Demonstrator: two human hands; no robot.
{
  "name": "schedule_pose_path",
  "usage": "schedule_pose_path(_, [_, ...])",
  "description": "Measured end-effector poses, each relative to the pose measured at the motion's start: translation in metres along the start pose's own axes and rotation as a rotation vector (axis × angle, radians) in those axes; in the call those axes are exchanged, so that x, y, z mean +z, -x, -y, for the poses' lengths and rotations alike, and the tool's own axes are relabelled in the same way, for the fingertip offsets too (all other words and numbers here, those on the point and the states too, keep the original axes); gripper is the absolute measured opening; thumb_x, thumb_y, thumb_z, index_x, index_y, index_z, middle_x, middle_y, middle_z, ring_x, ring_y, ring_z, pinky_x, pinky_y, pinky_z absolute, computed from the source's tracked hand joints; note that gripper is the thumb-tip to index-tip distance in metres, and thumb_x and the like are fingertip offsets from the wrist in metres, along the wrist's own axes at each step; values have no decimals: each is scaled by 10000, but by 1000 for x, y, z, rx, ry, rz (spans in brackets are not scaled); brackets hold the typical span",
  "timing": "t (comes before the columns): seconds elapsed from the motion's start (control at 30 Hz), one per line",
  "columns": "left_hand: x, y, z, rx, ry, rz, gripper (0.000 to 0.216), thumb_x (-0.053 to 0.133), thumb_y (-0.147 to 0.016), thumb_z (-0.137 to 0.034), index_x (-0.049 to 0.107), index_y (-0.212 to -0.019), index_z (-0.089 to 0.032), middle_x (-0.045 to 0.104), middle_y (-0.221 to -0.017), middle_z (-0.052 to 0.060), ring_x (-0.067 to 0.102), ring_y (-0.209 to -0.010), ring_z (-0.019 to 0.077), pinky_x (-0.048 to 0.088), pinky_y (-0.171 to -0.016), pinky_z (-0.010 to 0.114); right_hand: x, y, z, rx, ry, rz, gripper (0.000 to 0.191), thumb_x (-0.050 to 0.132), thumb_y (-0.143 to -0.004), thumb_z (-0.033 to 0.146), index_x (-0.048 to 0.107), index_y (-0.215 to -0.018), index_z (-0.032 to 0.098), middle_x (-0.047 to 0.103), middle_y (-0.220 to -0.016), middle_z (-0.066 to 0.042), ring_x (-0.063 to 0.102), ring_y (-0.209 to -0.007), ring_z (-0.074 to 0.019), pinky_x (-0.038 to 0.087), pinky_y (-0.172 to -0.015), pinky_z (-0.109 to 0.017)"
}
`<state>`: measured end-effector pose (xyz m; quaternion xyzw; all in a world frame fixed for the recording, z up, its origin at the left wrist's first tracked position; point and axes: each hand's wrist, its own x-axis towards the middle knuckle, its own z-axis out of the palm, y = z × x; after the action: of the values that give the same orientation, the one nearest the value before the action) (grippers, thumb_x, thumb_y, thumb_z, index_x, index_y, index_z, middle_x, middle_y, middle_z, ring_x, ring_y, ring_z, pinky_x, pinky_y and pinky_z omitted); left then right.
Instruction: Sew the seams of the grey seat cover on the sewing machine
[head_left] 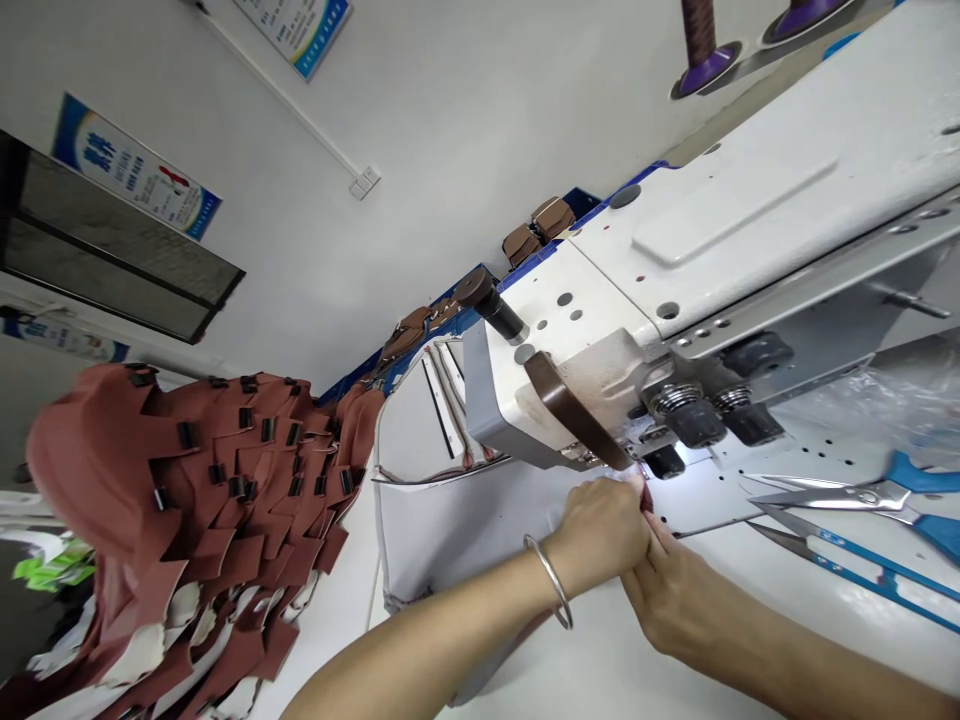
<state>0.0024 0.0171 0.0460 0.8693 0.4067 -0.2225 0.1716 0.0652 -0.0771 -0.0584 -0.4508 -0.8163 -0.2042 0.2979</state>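
Observation:
A white sewing machine head (592,350) stands over the bed, with a lit patch beside its presser area. My left hand (604,530), a silver bangle at its wrist, is closed at the edge of a grey-backed fabric piece (465,525), just in front of the needle area. Against it, my right hand (667,590) pinches the same edge, where a sliver of dark red shows. My fingertips are partly hidden behind the left hand. From there the fabric piece spreads left across the table, its upper part bearing white strips.
Blue-handled scissors (870,495) and blue thread snips (855,565) lie right of my hands. Reddish-brown fabric pieces with black clips (232,450) are heaped at left. Thread spools (701,50) stand behind the machine. Clear plastic (885,405) lies under the machine arm.

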Motion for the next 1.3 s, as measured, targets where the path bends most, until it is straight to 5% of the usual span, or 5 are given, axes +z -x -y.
schedule_pose_path(0.2, [8,14,7,160,1,2,235,443,-783,-127,510,-997,-197,552,-976,51,518,-764,156,422,-655,253,-5,8,0,-14,6,25,352,623,-659,149,669,-936,-64,646,-935,-329,597,-939,-434,379,-903,-626])
schedule_pose_path(0.7, [18,2,2,90,-164,-151,216,448,-807,-138,553,-994,-152,591,-944,66,541,-779,182,422,-648,289,1,1,-24,-98,-42,57,300,618,-643,125,701,-885,-32,674,-863,-277,612,-914,-436,327,-951,-645])
schedule_pose_path(0.9, [29,-4,14,60,61,-303,176,430,-768,-100,537,-887,-174,601,-889,47,542,-823,180,431,-736,286,-4,0,-15,-17,52,11,271,586,-671,86,691,-891,-33,669,-949,-277,606,-925,-399,432,-810,-524])
schedule_pose_path(1.07, [27,0,19,133,216,-310,102,467,-728,-105,501,-775,-189,546,-848,29,506,-829,165,420,-761,276,-10,5,10,70,55,21,291,473,-678,73,671,-872,-16,655,-792,-254,556,-629,-285,360,-500,-367])
schedule_pose_path(1.3, [32,13,25,268,23,-300,141,497,-764,-109,537,-888,-165,470,-908,43,433,-800,155,393,-707,270,-7,3,7,117,142,7,390,456,-666,51,577,-1006,-98,630,-943,-345,567,-616,-287,366,-532,-365])
